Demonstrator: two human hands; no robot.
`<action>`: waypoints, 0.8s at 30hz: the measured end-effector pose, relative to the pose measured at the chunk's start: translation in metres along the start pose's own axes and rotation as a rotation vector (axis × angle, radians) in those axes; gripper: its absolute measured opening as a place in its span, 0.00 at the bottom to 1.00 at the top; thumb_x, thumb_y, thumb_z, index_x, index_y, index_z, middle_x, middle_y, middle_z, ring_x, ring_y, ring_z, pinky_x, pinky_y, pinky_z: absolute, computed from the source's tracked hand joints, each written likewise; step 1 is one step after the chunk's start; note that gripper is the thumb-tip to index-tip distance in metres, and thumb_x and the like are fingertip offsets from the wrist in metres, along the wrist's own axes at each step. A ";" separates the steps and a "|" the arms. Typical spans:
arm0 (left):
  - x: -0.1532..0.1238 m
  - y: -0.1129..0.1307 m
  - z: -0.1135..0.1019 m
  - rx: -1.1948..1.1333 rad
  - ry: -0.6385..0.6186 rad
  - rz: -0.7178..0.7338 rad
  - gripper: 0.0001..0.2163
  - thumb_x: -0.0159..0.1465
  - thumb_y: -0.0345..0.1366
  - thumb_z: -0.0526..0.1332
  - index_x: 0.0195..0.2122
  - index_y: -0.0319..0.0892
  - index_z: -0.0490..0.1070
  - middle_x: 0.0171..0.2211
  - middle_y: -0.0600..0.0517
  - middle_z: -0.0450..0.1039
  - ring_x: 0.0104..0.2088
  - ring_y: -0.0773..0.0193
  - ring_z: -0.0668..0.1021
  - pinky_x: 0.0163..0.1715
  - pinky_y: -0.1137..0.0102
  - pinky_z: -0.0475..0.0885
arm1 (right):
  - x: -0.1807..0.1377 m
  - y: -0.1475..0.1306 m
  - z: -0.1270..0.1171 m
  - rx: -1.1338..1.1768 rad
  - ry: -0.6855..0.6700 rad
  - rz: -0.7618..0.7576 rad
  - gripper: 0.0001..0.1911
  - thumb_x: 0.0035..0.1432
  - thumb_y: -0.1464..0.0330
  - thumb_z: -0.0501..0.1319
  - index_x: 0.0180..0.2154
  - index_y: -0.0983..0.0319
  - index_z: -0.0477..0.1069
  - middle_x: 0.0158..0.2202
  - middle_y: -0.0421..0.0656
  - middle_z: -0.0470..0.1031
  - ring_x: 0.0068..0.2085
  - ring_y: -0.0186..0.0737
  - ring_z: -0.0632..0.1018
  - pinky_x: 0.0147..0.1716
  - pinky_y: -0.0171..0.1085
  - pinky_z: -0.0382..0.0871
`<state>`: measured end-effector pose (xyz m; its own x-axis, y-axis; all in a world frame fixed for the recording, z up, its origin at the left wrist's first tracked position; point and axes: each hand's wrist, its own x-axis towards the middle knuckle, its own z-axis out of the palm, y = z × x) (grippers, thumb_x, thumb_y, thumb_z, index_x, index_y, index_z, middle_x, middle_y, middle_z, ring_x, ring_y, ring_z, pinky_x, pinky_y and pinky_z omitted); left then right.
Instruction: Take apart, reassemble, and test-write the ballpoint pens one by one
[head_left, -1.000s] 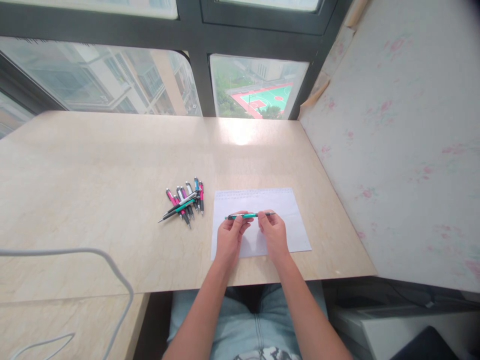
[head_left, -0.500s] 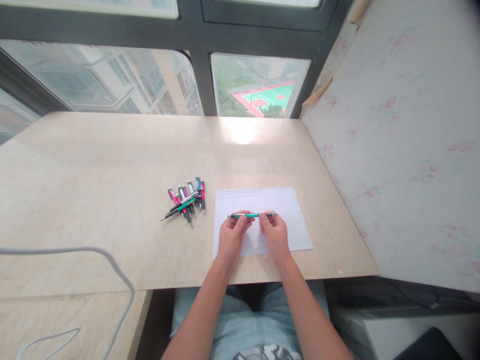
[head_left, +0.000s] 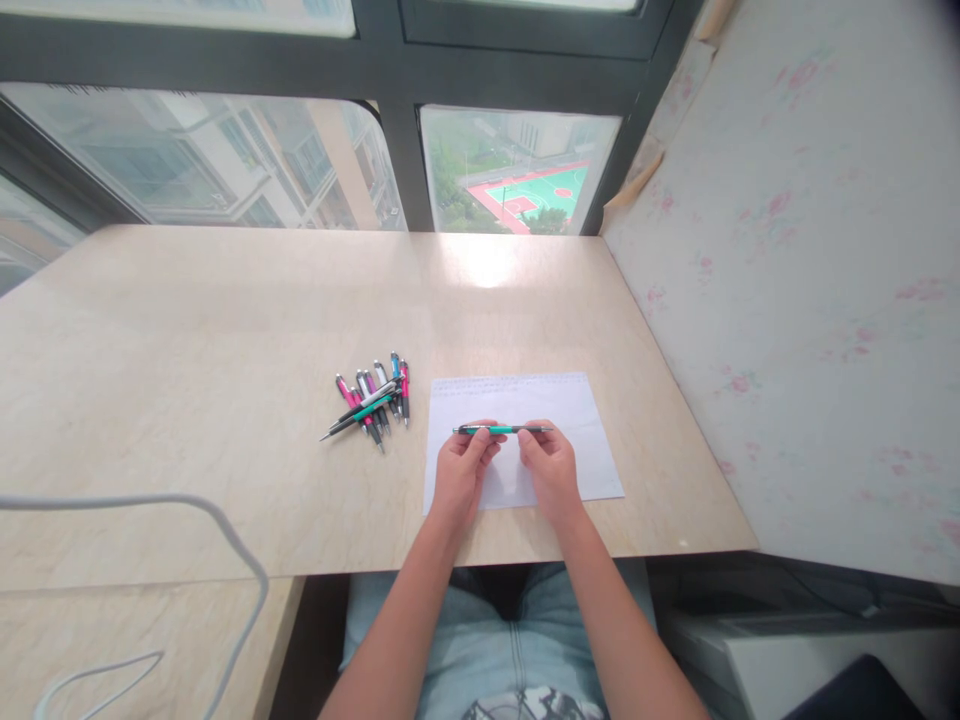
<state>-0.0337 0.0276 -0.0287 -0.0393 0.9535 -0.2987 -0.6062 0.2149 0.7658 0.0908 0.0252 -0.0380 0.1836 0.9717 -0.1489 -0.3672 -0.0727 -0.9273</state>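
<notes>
I hold a teal and black pen [head_left: 504, 430] level over a white sheet of paper [head_left: 585, 440] on the beige table [head_left: 225, 330]. My left hand [head_left: 461, 478] pinches the pen's left part with its fingers closed. My right hand [head_left: 551, 470] pinches the right, dark end in the same way. A faint line of writing runs along the paper's far edge. To the left of the sheet lies a small pile of several pens [head_left: 369, 400] in pink, teal, blue and grey.
A window with dark frames [head_left: 397, 150] runs along the table's far edge. A pale flowered wall [head_left: 787, 280] closes the right side. A white cable [head_left: 225, 530] loops over the table's near left corner. My lap in light jeans [head_left: 495, 640] shows below the table edge.
Both hands have kept their grip on the pen in the same place over the paper. Only the view has shifted slightly.
</notes>
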 end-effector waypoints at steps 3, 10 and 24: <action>0.000 0.000 0.000 -0.003 -0.005 -0.003 0.11 0.57 0.39 0.70 0.38 0.39 0.78 0.34 0.49 0.78 0.35 0.67 0.79 0.39 0.72 0.72 | -0.001 0.000 -0.002 0.038 -0.010 -0.003 0.16 0.49 0.61 0.71 0.38 0.60 0.72 0.25 0.35 0.66 0.23 0.28 0.62 0.20 0.30 0.55; 0.000 0.000 -0.001 0.007 -0.005 0.014 0.11 0.57 0.39 0.69 0.38 0.39 0.79 0.33 0.49 0.78 0.34 0.67 0.78 0.38 0.72 0.71 | 0.001 0.002 -0.001 0.016 -0.007 0.014 0.14 0.54 0.58 0.66 0.31 0.61 0.68 0.20 0.33 0.59 0.21 0.28 0.59 0.19 0.30 0.52; -0.001 0.000 0.000 0.035 -0.023 0.012 0.11 0.57 0.39 0.69 0.38 0.39 0.78 0.35 0.48 0.79 0.36 0.66 0.78 0.41 0.70 0.70 | 0.000 -0.001 -0.005 0.050 -0.055 0.047 0.13 0.54 0.60 0.67 0.35 0.59 0.67 0.19 0.32 0.60 0.20 0.27 0.59 0.18 0.29 0.50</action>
<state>-0.0334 0.0270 -0.0286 -0.0279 0.9605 -0.2768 -0.5774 0.2106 0.7889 0.0958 0.0236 -0.0393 0.1152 0.9784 -0.1713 -0.4193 -0.1085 -0.9013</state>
